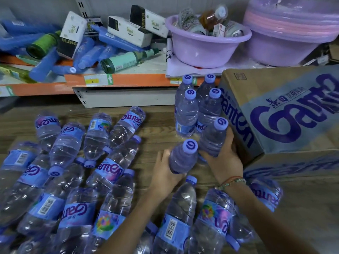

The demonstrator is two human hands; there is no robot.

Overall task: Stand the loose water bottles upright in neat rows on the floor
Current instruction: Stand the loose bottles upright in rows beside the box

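Presently two water bottles are held upright, one in each hand, just near of a small standing group. The left hand (166, 173) is curled round the body of one held bottle (183, 158), whose purple cap points up and slightly toward the camera, so that its long axis is close to vertical; the fingers are wrapped round the left and near side of it. The right hand (222, 160) is wrapped round a second held bottle (213, 138), which lies just far and right of the first, its cap up and its axis likewise near vertical, tilted a little to the right. A beaded bracelet (232, 182) is seen on the right wrist. Four standing bottles (187, 110) are set in two short rows on the wooden floor (156, 129), directly far of the held pair and touching one another. A printed cardboard box (284, 110) is placed just right of them, close against the right hand. To the left and near, many loose bottles (73, 171) are heaped on their sides, their long axes mostly running near to far with caps pointing various ways. At the far edge a low shelf (117, 79) is laden with blue bottles, boxes and a lilac basin (205, 46).
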